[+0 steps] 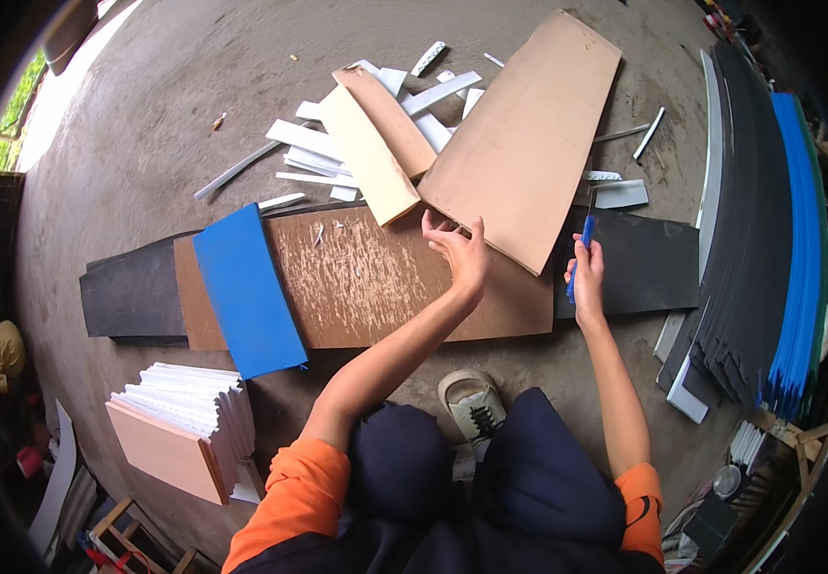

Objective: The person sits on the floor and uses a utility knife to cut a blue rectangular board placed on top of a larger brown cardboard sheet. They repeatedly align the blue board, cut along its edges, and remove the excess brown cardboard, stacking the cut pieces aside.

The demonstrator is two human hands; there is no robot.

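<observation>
A blue utility knife (581,260) is gripped in my right hand (588,277), its thin blade pointing away from me. My left hand (462,253) is at the near edge of a large tan board (529,143); its fingers are apart and bent, with the thumb by the edge. That board tapers and lies at a slant, its near end over a brown board (366,277) with a scratched, scuffed surface. Left of it, two narrower tan pieces (366,153) lean across one another. A blue sheet (251,292) lies across the brown board's left part.
Dark sheets (639,263) lie beneath the brown board. White offcuts (309,141) are scattered beyond it. At the lower left sits a stack of white and tan pieces (170,440). Long black sheets (744,220) and blue sheets (797,258) line the right side. My shoe (471,402) is close to the brown board.
</observation>
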